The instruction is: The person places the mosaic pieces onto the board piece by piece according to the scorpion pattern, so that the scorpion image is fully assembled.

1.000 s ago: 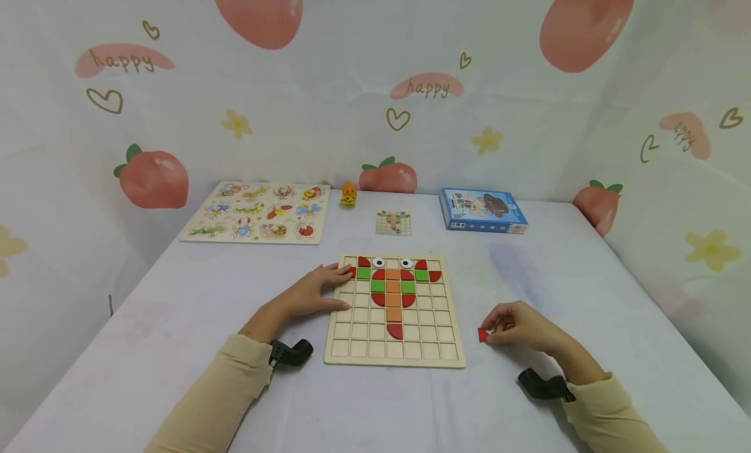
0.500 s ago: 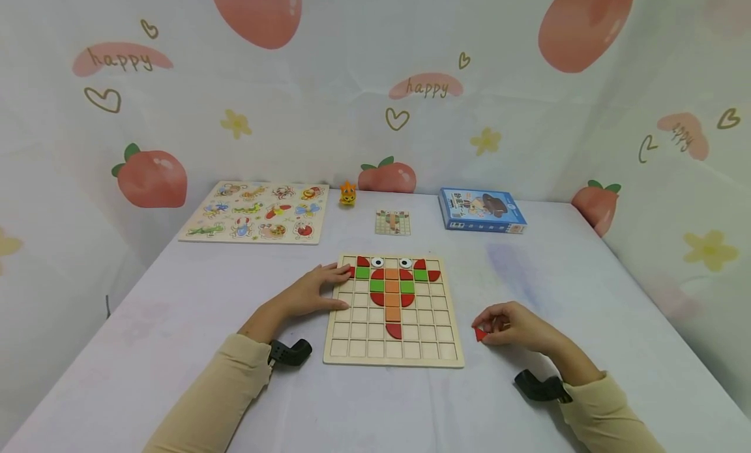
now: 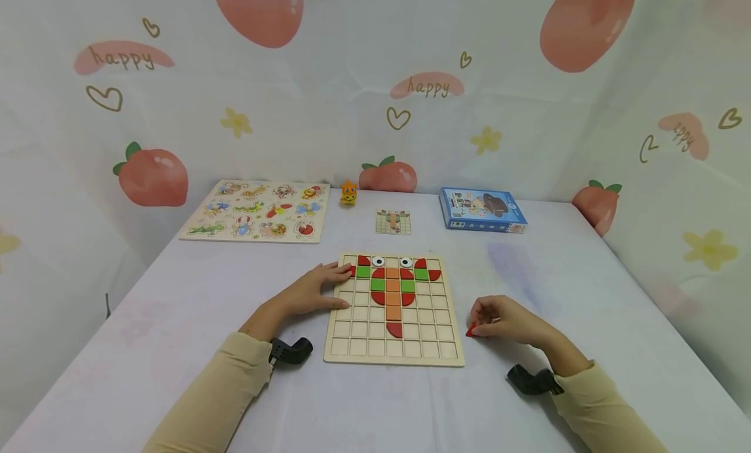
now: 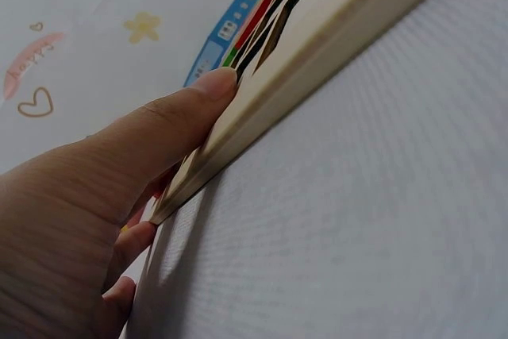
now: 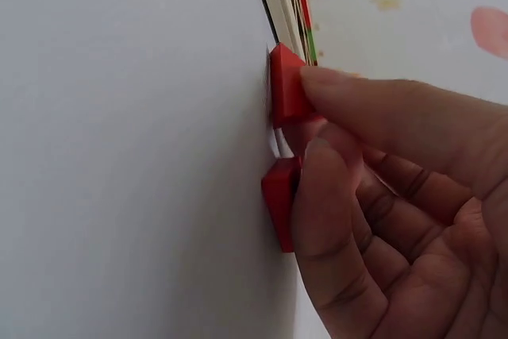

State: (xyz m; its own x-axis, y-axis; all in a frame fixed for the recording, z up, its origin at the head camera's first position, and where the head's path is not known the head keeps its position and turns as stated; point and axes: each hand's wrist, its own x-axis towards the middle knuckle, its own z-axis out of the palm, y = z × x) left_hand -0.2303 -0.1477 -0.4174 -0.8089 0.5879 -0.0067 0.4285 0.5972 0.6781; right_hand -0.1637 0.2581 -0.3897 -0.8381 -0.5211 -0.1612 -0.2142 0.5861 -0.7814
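My right hand (image 3: 506, 320) is low over the table, just right of the wooden grid board (image 3: 366, 349). In the right wrist view, two small red triangular puzzle pieces show at its fingertips: one piece (image 5: 287, 85) under the thumb, the other piece (image 5: 279, 200) against a finger. My left hand (image 3: 309, 290) rests on the board's left edge, fingers extended, its thumb (image 4: 178, 117) on the rim. Red, green and orange pieces form a figure on the board, with two round eye pieces at the top. A red piece (image 3: 353, 271) lies partly hidden by the left fingertips.
Behind the board lies a small pattern card (image 3: 394, 222). An insect picture board (image 3: 258, 212) lies at the back left, beside a little orange-yellow toy figure (image 3: 349, 193). A blue box (image 3: 484, 210) is at the back right. A printed cloth hangs behind the table.
My right hand has slid left toward the board and turned slightly, carrying red at its fingertips. The left hand and the board stay in place.
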